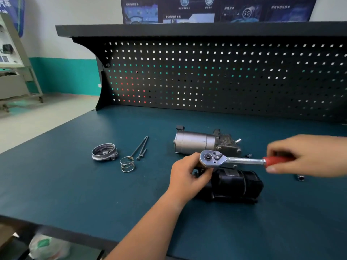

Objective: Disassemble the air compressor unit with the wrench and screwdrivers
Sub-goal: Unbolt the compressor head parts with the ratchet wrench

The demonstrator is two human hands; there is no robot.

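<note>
Ratchet wrench (234, 160) is held over the black compressor body (236, 184) lying on the bench (75, 184), its head gripped by the left hand (187, 175) and its red handle pinched by the right hand (304, 156); bolt loosening is judged in hand, with square seating on a fastener required next.

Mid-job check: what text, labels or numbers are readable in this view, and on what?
"5G": on the dark wall poster above the pegboard.
Poster's other captions: too blurred to read.
Plate on the black compressor unit: too small to read.
On the ratchet wrench: nothing legible.
</note>
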